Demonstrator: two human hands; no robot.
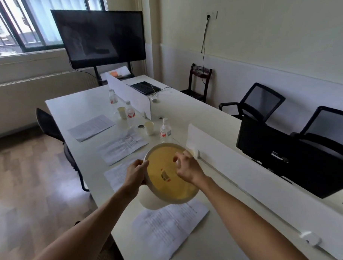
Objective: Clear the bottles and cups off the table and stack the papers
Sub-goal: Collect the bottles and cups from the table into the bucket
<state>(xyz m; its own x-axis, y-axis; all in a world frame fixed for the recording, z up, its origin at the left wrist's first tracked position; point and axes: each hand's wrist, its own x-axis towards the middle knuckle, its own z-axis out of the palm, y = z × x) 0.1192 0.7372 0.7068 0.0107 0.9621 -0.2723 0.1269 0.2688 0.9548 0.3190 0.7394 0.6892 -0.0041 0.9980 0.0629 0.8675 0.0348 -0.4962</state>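
We see the left hand (136,172) gripping the bin (170,173) rim; the right hand (187,166), over the bin, seems loosely curled, empty.

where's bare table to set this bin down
Bare table at the far left corner, left of the bottles. Crowded: cups, bottles along the divider; papers cover the near edge. Left hand grips the bin.

printed text on papers (169,230) too blurred to read, sheet (117,174) partly hidden behind left hand (136,172) and bucket (170,173), bucket sticker unreadable, bottle (165,130) labels illegible, right chair (330,131) cut off by edge
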